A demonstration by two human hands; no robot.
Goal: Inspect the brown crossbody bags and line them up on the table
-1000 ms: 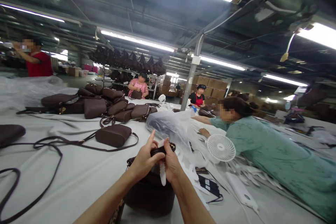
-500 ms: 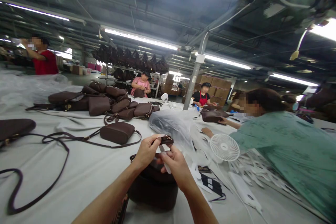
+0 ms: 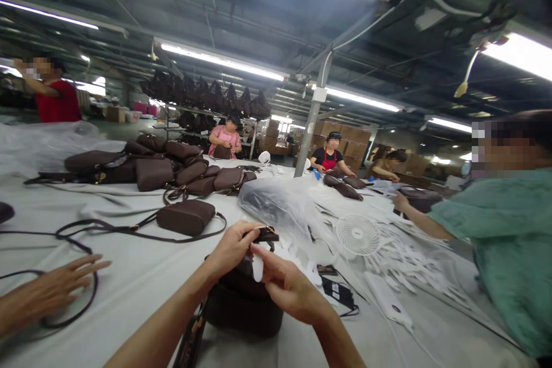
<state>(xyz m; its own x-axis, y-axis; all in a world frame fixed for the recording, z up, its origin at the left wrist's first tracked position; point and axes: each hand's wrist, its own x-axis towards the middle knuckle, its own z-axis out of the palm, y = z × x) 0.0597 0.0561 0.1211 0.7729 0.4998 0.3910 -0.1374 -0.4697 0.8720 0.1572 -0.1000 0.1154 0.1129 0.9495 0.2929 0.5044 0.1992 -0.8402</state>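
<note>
A dark brown bag (image 3: 245,305) stands on the pale table cover in front of me. Above it my left hand (image 3: 235,247) pinches a short brown strap piece with metal fittings (image 3: 267,234). Close beside, the bent fingers of my right hand (image 3: 282,282) hold a small white strip (image 3: 257,263) near the bag's opening. A black tag with lettering (image 3: 190,336) hangs at the bag's left side.
Another person's hand (image 3: 56,293) reaches in at left over a loose strap. Brown bags (image 3: 185,217) lie beyond, beside clear plastic (image 3: 276,201). A white fan (image 3: 357,234), white strips and a power strip (image 3: 388,299) are at right, near a person in green (image 3: 513,241).
Another person's hand has come in at the left, and the bag there has mostly left view. The person in green has leaned back to the right. The view has shifted slightly.
</note>
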